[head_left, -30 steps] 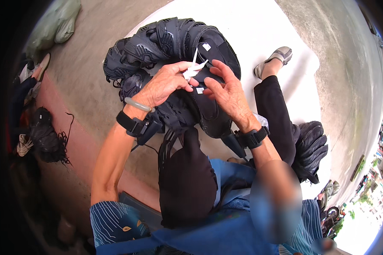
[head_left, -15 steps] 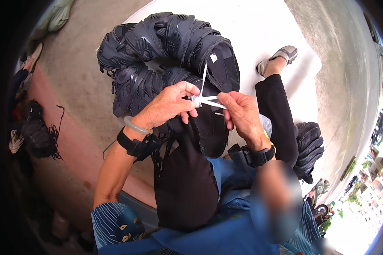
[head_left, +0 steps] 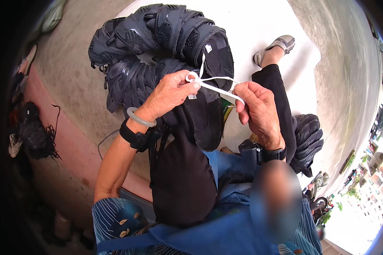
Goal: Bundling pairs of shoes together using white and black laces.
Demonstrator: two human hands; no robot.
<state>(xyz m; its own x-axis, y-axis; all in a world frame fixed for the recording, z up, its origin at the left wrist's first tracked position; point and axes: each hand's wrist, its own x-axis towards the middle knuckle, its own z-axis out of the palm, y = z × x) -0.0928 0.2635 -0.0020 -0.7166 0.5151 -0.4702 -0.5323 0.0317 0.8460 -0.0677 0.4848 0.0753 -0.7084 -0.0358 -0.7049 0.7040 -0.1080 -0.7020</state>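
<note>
While you sit w/ one knee raised, both hands work a white cord over a bundle of dark shoes.
L hand: your left hand point(head_left: 170, 95) sits on top of the bundle; thumb & forefinger pressed together, pinching the small loop of the white cord point(head_left: 208, 83).
R hand: your right hand point(head_left: 259, 112) is just right of the bundle, fingers curled tight, pinching the cord's other end near the knuckles.
Cord: thin, white, flat; runs taut btwn the two hands, w/ one strand rising to the top shoe's opening.
Shoes: dark grey shoe bundle point(head_left: 157, 46), several stacked in a curve, chunky treaded soles outward; rests against your raised knee, above the white sheet point(head_left: 259, 25).
Tag: small white label point(head_left: 208, 48) on the top shoe's inner edge.
Wrists: pale bangle point(head_left: 140, 120) & black wrist strap point(head_left: 132, 136) on L; black watch point(head_left: 273, 154) on R.
Leg: black trouser leg point(head_left: 181, 182) under the bundle; other leg stretched out right, foot in a grey sandal point(head_left: 278, 44) on the sheet.
Extra: more dark shoes point(head_left: 308, 140) lie right of the R wrist, apart from the bundle.
Floor: concrete ground point(head_left: 68, 76), w/ a dark tangled heap point(head_left: 32, 131) far left.
</note>
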